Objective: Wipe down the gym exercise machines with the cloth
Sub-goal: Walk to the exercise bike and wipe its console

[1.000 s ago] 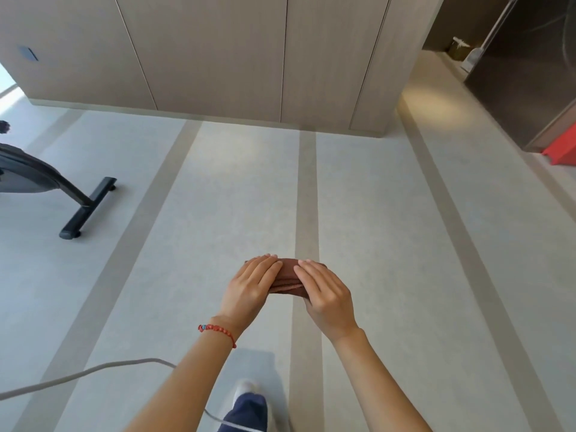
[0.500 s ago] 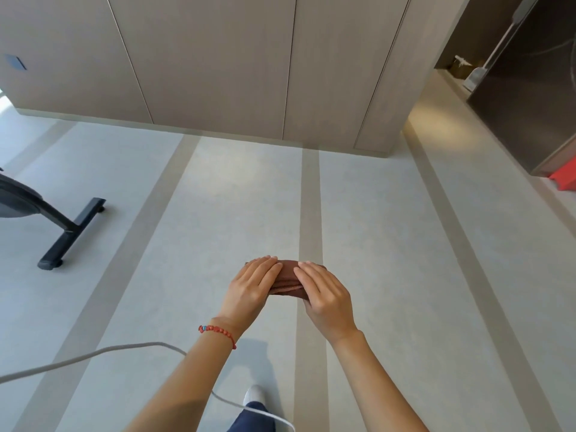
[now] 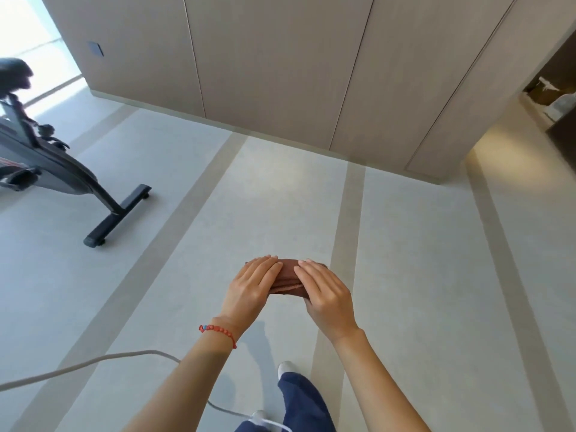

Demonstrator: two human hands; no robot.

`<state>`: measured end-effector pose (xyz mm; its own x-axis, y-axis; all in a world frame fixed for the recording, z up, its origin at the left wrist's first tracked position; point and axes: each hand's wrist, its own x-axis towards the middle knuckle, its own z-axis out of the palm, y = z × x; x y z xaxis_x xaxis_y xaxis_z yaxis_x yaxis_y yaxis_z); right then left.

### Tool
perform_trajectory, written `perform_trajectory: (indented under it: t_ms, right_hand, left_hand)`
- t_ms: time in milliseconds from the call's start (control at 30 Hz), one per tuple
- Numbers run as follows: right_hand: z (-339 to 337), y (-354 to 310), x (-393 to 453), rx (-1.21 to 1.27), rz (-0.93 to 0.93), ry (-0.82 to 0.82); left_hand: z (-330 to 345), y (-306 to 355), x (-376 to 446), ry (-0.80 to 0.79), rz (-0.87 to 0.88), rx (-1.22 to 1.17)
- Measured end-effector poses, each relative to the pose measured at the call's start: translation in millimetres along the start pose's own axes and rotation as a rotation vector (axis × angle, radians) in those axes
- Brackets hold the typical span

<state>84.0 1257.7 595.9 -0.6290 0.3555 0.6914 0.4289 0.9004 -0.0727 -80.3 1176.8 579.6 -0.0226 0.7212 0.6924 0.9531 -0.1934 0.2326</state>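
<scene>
Cloth (image 3: 288,277) folded, gripped between left hand (image 3: 249,291) and right hand (image 3: 325,294), exercise bike (image 3: 56,169) far left, cable (image 3: 93,361) trailing below.

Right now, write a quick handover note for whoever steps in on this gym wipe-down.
Left hand and right hand: both closed on the folded reddish-brown cloth, held out in front above the pale grey floor.
Things: the black and grey exercise bike stands off to the left, apart from the cloth.
Done: cloth folded and in hand.
Left: walk to the bike and wipe it; nothing here shows whether it has been wiped, and no other machines are in view.
</scene>
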Motion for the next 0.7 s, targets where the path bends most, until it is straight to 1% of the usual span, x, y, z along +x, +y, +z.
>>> perform_trajectory:
  t_ms: [233, 400, 700]
  right_hand:
    - [52.5, 15.3, 52.0, 0.174, -0.146, 0.000]
    - [86.0, 19.8, 88.0, 0.311, -0.299, -0.024]
    - [122.2, -8.3, 128.2, 0.572, -0.563, -0.046]
  left_hand:
    - [-3.3, -37.1, 7.5, 0.028, -0.163, 0.169]
    - [-13.0, -48.0, 8.2, 0.069, -0.318, 0.318]
    - [-40.0, -40.2, -10.9, 0.158, -0.532, 0.591]
